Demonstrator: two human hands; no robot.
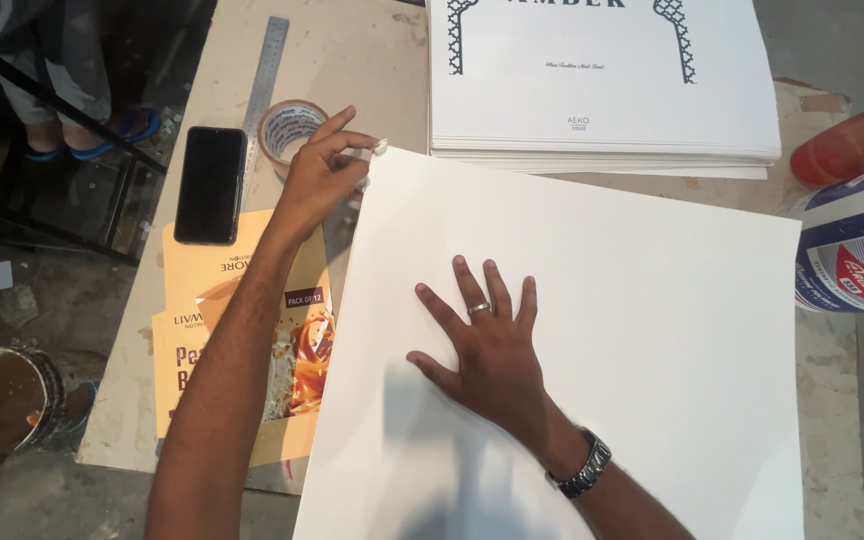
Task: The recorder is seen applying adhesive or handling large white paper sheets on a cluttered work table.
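With the right hand point(487, 350) spread flat on the large white paper sheet point(602, 300), the left hand point(322, 170) fingers pinched on its far-left corner could crease it if pulled hard.

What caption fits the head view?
Right hand flat on a big white sheet; left hand pinches its far corner beside a tape roll.

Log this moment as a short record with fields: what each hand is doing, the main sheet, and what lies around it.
left hand: fingertips pinch a small white bit at the top left corner of the large white sheet
right hand: flat, palm down on the sheet, fingers spread; ring and wristwatch worn
sheet: lies on the worktable
beyond the sheet: stack of printed white sheets
left of it: tape roll, black phone, steel ruler, orange printed pack
right edge: white and blue tub
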